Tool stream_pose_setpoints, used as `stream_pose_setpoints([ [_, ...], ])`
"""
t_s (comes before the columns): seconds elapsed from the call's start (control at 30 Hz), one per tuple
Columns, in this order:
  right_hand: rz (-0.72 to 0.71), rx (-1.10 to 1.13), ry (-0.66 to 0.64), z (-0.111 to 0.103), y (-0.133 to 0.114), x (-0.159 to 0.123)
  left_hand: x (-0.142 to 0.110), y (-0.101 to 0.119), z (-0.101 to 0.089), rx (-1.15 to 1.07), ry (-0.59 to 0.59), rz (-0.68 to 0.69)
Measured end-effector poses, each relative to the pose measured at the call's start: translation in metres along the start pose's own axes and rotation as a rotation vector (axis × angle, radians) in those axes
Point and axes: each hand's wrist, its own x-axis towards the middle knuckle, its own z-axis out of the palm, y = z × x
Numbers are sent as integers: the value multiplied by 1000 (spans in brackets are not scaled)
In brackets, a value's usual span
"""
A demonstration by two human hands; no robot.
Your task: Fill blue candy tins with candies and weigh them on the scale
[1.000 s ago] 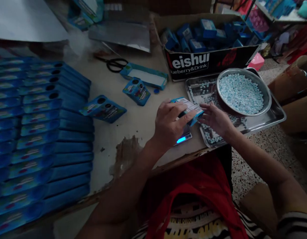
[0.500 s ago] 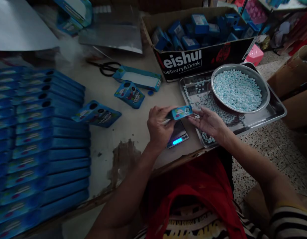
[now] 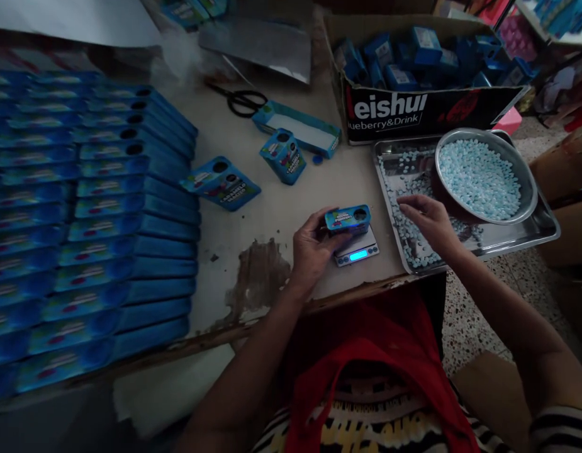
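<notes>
My left hand (image 3: pixel 314 242) is wrapped around a small blue candy box (image 3: pixel 347 217), whose top has a dark round opening. It holds the box over the plate of a small digital scale (image 3: pixel 358 253) with a lit blue display; whether the box rests on it, I cannot tell. Above the left part of the metal tray (image 3: pixel 408 269) is my right hand (image 3: pixel 430 220), its fingers drawn together with the thumb. Anything inside those fingers is hidden. Pale blue and white candies (image 3: pixel 416 242) lie loose in the tray, beside a metal bowl (image 3: pixel 484 176) heaped with more.
Rows of blue boxes (image 3: pixel 144 239) fill the table's left side. Two blue boxes (image 3: pixel 284 157) stand nearer the middle, by an open blue carton (image 3: pixel 295 129), a small blue cap (image 3: pixel 318 160) and scissors (image 3: pixel 246 102). A cardboard box (image 3: pixel 385 116) with many blue boxes stands behind.
My left hand has brought the candy box from a tilted hold down over the scale, its top now facing up. My right hand has moved away from the box to the tray, and its fingers have closed.
</notes>
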Motion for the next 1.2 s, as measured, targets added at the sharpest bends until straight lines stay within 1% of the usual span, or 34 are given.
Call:
stream_pose_setpoints([
  [0.1, 91, 160, 18, 3, -9, 6, 0, 4, -10, 69, -4, 50],
  [0.23, 173, 251, 36, -1, -11, 12, -4, 19, -27, 195, -8, 105],
  [0.33, 146, 195, 75, -5, -6, 14, -7, 31, -33, 269, -25, 170],
  [0.47, 77, 6, 109, -11, 0, 13, -9, 44, -35, 369, 87, 325],
  [0.53, 101, 2, 80, -15, 0, 12, -9, 52, -36, 446, 123, 382],
  [0.57, 129, 19, 45, -17, 0, 11, -10, 56, -37, 486, 120, 400],
  [0.67, 227, 40, -142, -20, -1, 8, -12, 62, -39, 578, 61, 416],
  [0.73, 244, 19, -254, -20, -2, 6, -13, 60, -38, 593, 17, 389],
  [0.8, 228, 39, -296, -17, -2, 3, -14, 51, -36, 556, -9, 344],
  [0.97, 267, 182, -309, -4, 1, -1, -13, 24, -29, 421, -20, 229],
  [1.07, 300, 245, -312, 0, 2, -1, -10, 13, -26, 383, -9, 199],
  [1.2, 355, 377, -267, 0, 3, -4, -7, 4, -23, 372, -15, 180],
])
